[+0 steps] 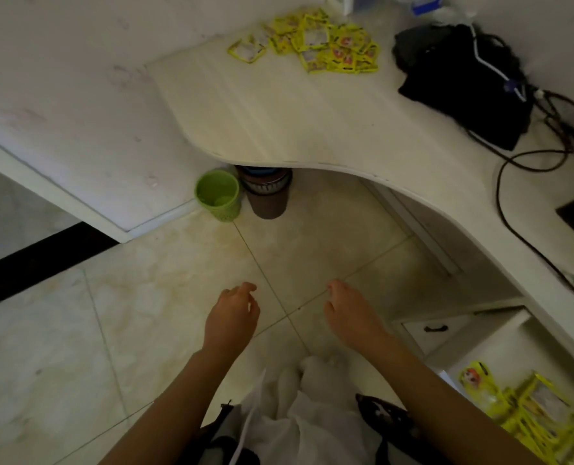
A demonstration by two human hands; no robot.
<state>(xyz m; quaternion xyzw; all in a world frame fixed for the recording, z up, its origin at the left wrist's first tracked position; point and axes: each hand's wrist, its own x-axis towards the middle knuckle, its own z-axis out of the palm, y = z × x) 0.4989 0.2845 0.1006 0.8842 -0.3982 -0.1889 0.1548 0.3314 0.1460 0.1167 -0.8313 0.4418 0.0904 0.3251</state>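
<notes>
- Left hand (233, 317): held out over the pale glazed floor tiles (144, 297), back of the hand upward, fingers loosely curled and relaxed. It holds nothing and touches nothing.
- Right hand (351, 313): level with the left hand and apart from it, back upward, fingers drooping in a loose curl. It too holds nothing and is in contact with nothing.
- Heap of flat, yellow-bordered square packets (325, 41): lies on the curved white table (295, 122), far ahead of both hands and slightly to the right-hand side, well out of their reach.
- Second heap of like yellow packets (527, 407): sits in an open white shelf compartment under the table, behind and to the right of the right hand, beside the right forearm.
- White drawer front with a dark curved handle (435, 328): just to the right of the right hand, not touched.
- Round green perforated plastic basket (217, 195) and brown cylindrical bin (267, 196): stand side by side on the floor ahead of the left hand, the bin partly under the table edge.
- Black fabric bag (463, 82) and black cables (513, 229): on the table, ahead and to the right of the right hand.
- Crumpled white cloth (312, 404): behind the hands, between the two forearms.
</notes>
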